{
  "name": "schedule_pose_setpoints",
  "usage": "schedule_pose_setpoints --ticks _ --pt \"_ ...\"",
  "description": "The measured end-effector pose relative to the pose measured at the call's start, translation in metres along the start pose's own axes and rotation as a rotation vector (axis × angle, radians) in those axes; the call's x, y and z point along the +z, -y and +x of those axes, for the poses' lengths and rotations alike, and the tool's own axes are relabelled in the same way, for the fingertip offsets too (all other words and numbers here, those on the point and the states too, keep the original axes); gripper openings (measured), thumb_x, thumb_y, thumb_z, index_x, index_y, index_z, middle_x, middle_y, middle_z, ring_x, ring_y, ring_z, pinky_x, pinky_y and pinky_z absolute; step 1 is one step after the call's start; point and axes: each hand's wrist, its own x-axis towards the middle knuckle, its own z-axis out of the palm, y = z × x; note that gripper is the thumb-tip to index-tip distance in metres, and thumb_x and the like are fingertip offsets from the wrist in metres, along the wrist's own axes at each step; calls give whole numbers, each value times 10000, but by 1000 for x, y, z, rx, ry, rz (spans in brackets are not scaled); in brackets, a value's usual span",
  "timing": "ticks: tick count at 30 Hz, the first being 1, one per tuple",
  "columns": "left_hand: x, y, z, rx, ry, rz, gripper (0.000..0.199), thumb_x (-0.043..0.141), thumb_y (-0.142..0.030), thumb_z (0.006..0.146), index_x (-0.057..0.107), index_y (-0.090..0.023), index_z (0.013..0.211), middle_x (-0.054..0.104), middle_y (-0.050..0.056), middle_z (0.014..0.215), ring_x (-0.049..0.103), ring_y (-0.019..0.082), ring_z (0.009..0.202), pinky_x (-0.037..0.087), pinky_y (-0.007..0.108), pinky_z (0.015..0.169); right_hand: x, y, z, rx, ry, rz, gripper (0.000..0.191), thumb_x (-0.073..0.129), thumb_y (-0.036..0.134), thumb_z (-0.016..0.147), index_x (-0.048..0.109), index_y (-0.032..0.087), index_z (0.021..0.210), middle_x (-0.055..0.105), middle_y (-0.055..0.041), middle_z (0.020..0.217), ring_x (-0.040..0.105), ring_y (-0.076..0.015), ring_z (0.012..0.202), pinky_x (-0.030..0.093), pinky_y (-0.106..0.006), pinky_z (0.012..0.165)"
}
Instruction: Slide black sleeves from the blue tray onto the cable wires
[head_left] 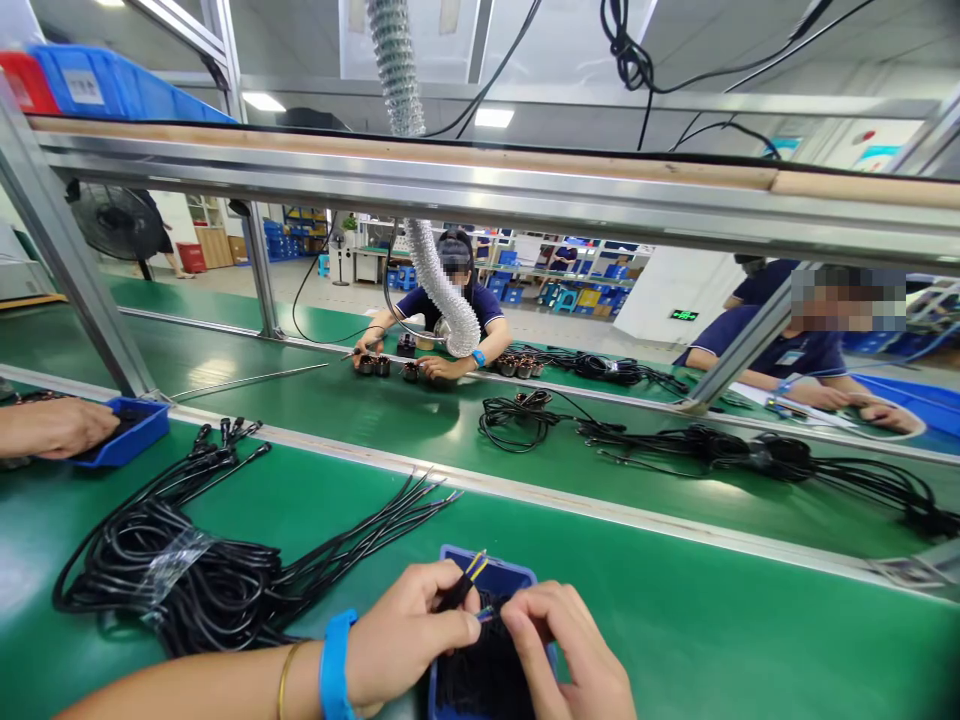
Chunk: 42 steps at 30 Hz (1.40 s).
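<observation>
My left hand (pixel 416 625), with a blue wristband, is closed on a black cable (pixel 452 594) whose stripped end shows yellow and blue wires. Just right of it, my right hand (pixel 566 645) pinches at the wire ends; what lies between its fingertips is too small to make out. Both hands are over a small blue bin (pixel 487 680) that holds small black parts. A coiled bundle of black cables (pixel 217 580) lies on the green table left of my hands, its wire ends pointing toward the bin.
A metal frame rail (pixel 480 200) crosses above. At the left, another person's hand (pixel 71 428) reaches into a blue tray (pixel 142 435). Two people sit across the table near more black cables (pixel 750 450). A flexible duct (pixel 442 290) hangs down at the centre.
</observation>
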Motion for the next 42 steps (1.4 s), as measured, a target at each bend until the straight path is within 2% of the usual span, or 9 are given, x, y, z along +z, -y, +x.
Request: schedule_pose_setpoints --ticks 5,9,16,25,32,34,37,39,42 --pt "0 5 1 -4 -43 -1 270 663 -356 681 528 -146 783 520 6 762 453 131 706 343 259 641 3 -6 -2 37 75 9 198 567 291 949 625 229 771 628 -2 698 584 -137 624 487 -201 575" --pt "-2 2 2 -57 -36 -9 263 626 -391 709 517 -160 774 458 -31 676 403 106 609 289 241 548 5 -11 -4 184 81 105 309 559 400 948 620 217 707 610 1 653 579 -132 577 479 -192 546" --pt "0 -7 -2 -31 29 5 210 605 -345 721 502 -163 717 416 -41 668 363 103 620 295 250 584 2 -4 -6 267 -65 161 291 539 393 949 613 210 734 578 -7 693 565 -147 631 481 -212 595" --pt "-1 -5 -3 -2 29 40 201 621 -325 720 513 -155 722 431 -21 715 373 131 708 296 275 659 11 -4 -6 277 -41 206 274 554 364 943 608 209 724 580 0 695 554 -138 623 458 -207 583" --pt "-2 2 -2 32 32 30 308 702 -389 709 517 -144 741 476 2 757 427 154 772 332 291 732 29 13 -13 523 -225 418 384 605 500 892 569 207 647 544 15 644 515 -127 587 451 -205 577" --pt "-2 3 -2 13 15 3 331 708 -409 705 532 -137 770 497 12 774 437 154 770 340 290 722 29 15 -12 547 -210 448 402 619 516 876 573 203 627 552 14 636 512 -122 574 458 -202 575" --pt "0 2 -2 -27 -1 -18 324 693 -410 699 544 -135 782 506 8 753 429 136 709 334 275 659 21 10 -7 501 -84 421 349 639 469 872 650 199 651 585 5 627 527 -116 542 466 -191 537" --pt "0 0 -3 -49 -6 -15 272 664 -379 698 532 -147 747 482 -13 710 403 120 662 318 265 621 13 4 -4 461 -31 406 280 641 426 880 719 199 734 636 -14 683 555 -116 533 482 -189 510" --pt "1 -4 -3 -65 -13 -3 206 620 -335 690 516 -159 713 447 -33 670 368 107 626 288 256 588 8 -2 -5 453 -59 412 204 674 380 863 764 201 895 702 -46 812 617 -131 565 530 -200 523"
